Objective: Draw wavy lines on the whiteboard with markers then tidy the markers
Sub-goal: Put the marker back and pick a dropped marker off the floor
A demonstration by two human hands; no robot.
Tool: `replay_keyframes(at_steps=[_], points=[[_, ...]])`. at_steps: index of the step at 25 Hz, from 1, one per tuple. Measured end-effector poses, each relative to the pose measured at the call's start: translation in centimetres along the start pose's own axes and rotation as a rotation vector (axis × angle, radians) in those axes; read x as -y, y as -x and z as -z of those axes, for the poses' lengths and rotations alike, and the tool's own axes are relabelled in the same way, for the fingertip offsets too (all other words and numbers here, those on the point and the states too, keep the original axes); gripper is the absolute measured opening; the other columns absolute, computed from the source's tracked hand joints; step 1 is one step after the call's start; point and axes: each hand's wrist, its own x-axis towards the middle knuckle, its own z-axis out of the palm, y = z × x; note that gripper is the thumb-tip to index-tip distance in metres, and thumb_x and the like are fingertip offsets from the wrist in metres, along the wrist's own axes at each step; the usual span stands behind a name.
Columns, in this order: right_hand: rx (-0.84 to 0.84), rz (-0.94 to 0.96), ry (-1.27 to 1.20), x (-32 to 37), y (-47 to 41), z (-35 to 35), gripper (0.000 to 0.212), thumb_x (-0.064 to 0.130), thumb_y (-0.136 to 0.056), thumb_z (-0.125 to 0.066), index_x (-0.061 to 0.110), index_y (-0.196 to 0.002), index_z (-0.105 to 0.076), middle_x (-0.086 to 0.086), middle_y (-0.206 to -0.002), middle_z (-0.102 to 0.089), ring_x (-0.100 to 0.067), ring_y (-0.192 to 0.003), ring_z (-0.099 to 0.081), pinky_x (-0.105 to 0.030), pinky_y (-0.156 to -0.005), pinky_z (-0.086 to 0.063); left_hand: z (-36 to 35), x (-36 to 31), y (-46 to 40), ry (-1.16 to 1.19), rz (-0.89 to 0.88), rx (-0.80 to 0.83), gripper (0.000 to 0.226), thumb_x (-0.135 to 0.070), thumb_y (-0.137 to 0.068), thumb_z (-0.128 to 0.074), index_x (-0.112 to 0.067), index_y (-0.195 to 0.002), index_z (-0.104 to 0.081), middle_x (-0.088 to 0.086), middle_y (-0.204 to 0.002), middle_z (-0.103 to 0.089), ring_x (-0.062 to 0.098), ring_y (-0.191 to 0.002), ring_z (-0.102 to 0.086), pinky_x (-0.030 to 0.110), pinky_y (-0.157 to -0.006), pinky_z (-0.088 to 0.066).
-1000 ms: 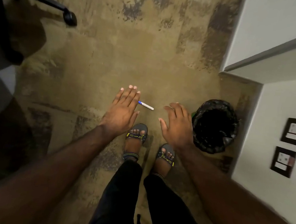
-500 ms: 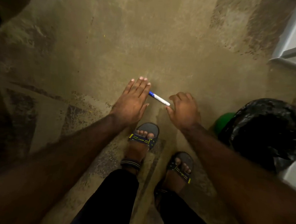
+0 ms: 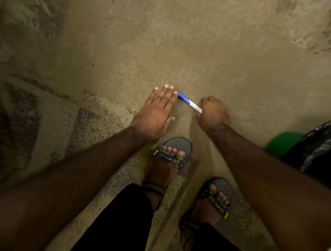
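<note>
I am bending down to the worn, mottled brown floor (image 3: pixel 188 46), and the step in hand is, I judge, picking up a fallen marker, which belongs to the tidying part of the task. The slim cylindrical marker with a blue cap and a white plastic barrel (image 3: pixel 187 101) lies on the floor just beyond my feet, slanted, with the blue end pointing away from my right hand (image 3: pixel 212 114). This hand is curled into a loose fist over the white end; the fingers wrap around the barrel, though I cannot see the fingertips under it, so I cannot say if the grip is already firm. My left hand (image 3: pixel 157 112) is flat and spread, holding nothing, and its fingertips are just beside the blue cap, perhaps touching it.

The next move calls for closing the right fingers fully and lifting the marker off the floor, then standing up to carry it to the other markers. The barrel looks smooth and round, so it can roll or slip if I pinch it only lightly; the rough, grainy floor gives little room under it.

To the right of the marker stands a round green bin lined with a crinkled, shiny black plastic bag (image 3: pixel 324 144). Nearer to me than the marker are my dark strapped sandals with yellow stitching (image 3: pixel 171 158).
</note>
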Motion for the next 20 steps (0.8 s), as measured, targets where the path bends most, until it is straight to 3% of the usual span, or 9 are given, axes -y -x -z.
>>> replay_keyframes(at_steps=[5, 12, 16, 20], points=[[-0.037, -0.021, 0.0, -0.1, -0.4, -0.3, 0.017, 0.012, -0.095, -0.063, 0.007, -0.11, -0.068, -0.018, -0.114, -0.064, -0.042, -0.106, -0.062, -0.043, -0.083, -0.053, 0.1, 0.2, 0.4, 0.002, -0.009, 0.015, 0.075, -0.039, -0.105, -0.042, -0.001, -0.163, -0.014, 0.019, -0.171, -0.014, 0.032, -0.16, -0.008, 0.051, -0.13, -0.009], [-0.223, -0.003, -0.111, -0.3, 7.7, 5.2, 0.016, 0.017, -0.085, -0.068, 0.006, -0.096, -0.07, -0.018, -0.097, -0.065, -0.044, -0.092, -0.062, -0.047, -0.077, -0.052, 5.8, -3.4, 2.2, 0.019, 0.003, -0.009, 0.073, -0.034, -0.103, -0.048, 0.001, -0.161, -0.021, 0.02, -0.17, -0.02, 0.034, -0.159, -0.013, 0.052, -0.13, -0.011], [-0.321, -0.151, -0.24, -1.6, 15.5, 9.6, 0.023, 0.026, -0.079, -0.06, 0.01, -0.091, -0.071, -0.015, -0.091, -0.066, -0.042, -0.088, -0.063, -0.046, -0.078, -0.052, 11.4, -7.5, 4.3, 0.064, 0.0, -0.048, 0.068, -0.032, -0.105, -0.045, 0.002, -0.16, -0.025, 0.021, -0.169, -0.022, 0.034, -0.159, -0.015, 0.052, -0.13, -0.012], [-0.469, -0.352, -0.419, -4.5, 23.4, 14.6, 0.011, 0.016, -0.077, -0.069, 0.01, -0.086, -0.072, -0.014, -0.085, -0.068, -0.04, -0.084, -0.065, -0.045, -0.075, -0.054, 17.7, -13.0, 6.0, 0.145, -0.041, -0.082, 0.068, -0.031, -0.104, -0.044, 0.003, -0.16, -0.025, 0.021, -0.169, -0.023, 0.034, -0.159, -0.013, 0.053, -0.129, -0.013]])
